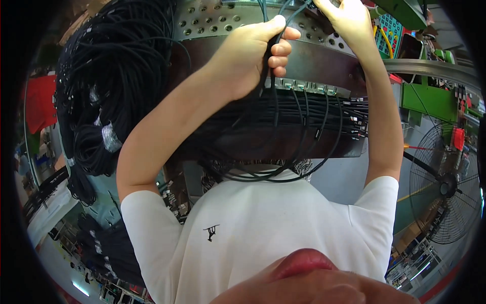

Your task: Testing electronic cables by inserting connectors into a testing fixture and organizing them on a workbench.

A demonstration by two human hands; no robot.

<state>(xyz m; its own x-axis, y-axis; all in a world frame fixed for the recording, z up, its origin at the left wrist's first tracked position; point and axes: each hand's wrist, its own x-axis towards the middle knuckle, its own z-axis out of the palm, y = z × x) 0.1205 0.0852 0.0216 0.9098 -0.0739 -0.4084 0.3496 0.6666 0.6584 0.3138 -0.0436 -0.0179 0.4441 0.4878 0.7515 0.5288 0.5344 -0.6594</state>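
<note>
My left hand (255, 53) is closed around a few thin black cables (274, 93), thumb on top and fingers curled round them. From this fist the cables run up past the top edge of the picture and hang down toward my chest. My right hand (354, 23) is at the upper edge, fingers bent and partly cut off by the frame. Its fingertips meet the end of a cable (298, 12) coming from the left hand. Below the left hand, a row of metal connectors (309, 87) sits along a ledge, with black cables looping down from several of them.
A perforated metal plate (212, 25) lies behind the hands. Thick bundles of black cable (116, 66) hang at the left. More cables (314, 114) lie across the bench under the connectors. A green machine part (430, 101) and a large fan (445, 185) stand at the right.
</note>
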